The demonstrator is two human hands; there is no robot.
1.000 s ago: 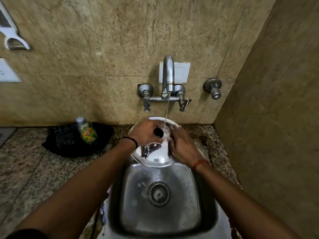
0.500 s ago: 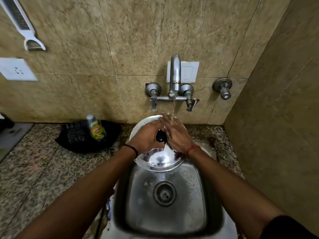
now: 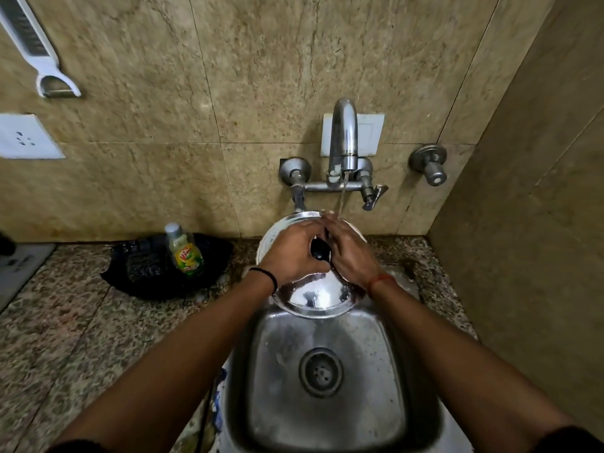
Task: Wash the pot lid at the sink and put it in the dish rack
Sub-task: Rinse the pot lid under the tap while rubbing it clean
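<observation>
A round steel pot lid (image 3: 313, 297) with a black knob (image 3: 319, 250) hangs over the back of the steel sink (image 3: 385, 371), under the tap. My left hand (image 3: 291, 253) grips the lid at the knob, fingers curled over its top. My right hand (image 3: 351, 251) lies flat on the lid's right side, fingers straight and reaching to the far rim. A thin stream of water (image 3: 341, 199) falls from the tap (image 3: 341, 138) onto my right fingertips. The lid's far half is hidden by both hands.
A dish-soap bottle (image 3: 184, 251) stands on a black mesh holder (image 3: 140, 268) on the granite counter (image 3: 65, 338) to the left. A side wall (image 3: 539, 256) closes in on the right. A wall socket (image 3: 26, 137) and a hanging peeler (image 3: 42, 60) are at the upper left.
My right hand slid from the lid's right edge up and over toward the far rim, into the water stream. The left hand kept its grip at the knob.
</observation>
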